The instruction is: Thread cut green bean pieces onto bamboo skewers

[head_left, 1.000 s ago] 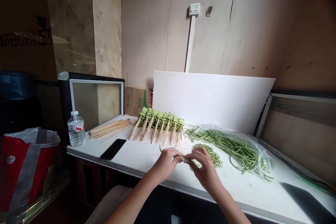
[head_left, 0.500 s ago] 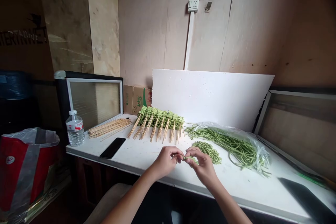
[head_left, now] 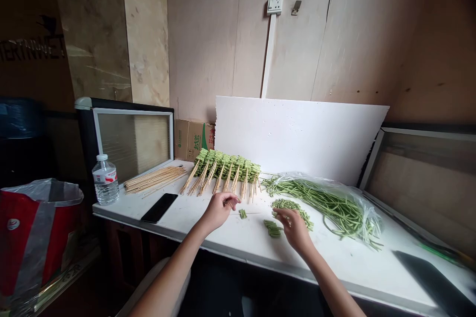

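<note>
A few cut bean pieces (head_left: 243,214) lie on the worktop (head_left: 208,237) by a thin stick (head_left: 254,214), with a neat row of bean pieces (head_left: 272,229) nearer the right hand (head_left: 293,228), whose grip is apart beside the heap of cut beans (head_left: 297,210). The left hand (head_left: 218,210) curls near the first few pieces, whether its grip is closed I cannot tell; beyond are loaded skewers (head_left: 226,166) and, rightward, long beans (head_left: 320,200) partly in clear plastic.

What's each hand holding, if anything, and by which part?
I can't tell for the curled left hand. The right hand looks open near the cut beans, holding nothing visible.
</note>
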Demonstrator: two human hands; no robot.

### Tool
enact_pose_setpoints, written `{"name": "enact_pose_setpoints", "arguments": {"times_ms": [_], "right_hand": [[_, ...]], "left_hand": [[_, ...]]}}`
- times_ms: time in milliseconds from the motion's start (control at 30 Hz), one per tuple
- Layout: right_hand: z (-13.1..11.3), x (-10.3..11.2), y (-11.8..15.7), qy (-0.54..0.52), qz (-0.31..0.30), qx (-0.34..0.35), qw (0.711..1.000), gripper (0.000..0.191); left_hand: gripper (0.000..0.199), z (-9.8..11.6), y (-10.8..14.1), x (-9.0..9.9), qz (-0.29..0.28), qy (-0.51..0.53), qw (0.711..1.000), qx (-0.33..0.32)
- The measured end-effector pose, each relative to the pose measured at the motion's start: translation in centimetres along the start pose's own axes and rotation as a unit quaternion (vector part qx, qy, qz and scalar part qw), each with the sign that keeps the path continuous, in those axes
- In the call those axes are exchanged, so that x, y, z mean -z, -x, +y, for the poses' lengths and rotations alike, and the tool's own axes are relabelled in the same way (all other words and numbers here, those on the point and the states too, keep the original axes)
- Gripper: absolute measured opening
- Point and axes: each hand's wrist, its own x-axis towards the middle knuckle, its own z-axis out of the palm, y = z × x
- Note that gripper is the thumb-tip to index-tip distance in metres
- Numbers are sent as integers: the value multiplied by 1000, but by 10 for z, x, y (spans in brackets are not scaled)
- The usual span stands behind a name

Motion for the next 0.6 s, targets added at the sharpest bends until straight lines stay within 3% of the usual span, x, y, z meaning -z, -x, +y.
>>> {"name": "enact_pose_setpoints", "arguments": {"times_ms": [133,267,400,500,600], "right_hand": [[23,-19,10,58,-3,9,998,35],[27,-26,15,106,-22,65,992,33],[31,-26,13,96,-29,75,992,40],[26,-22,10,58,-18,59,996,43],[5,-15,7,-15,-16,22,1000,43]], "left_hand": [[42,5,6,-9,-41,-1,999,18],[40,3,9,-14,-76,-12,997,32],[40,0,13,-23,-117,-54,991,39],[43,-1,18,-28,-119,-98,987,37],[43,-3,22,-31,-123,-121,984,38]]}}
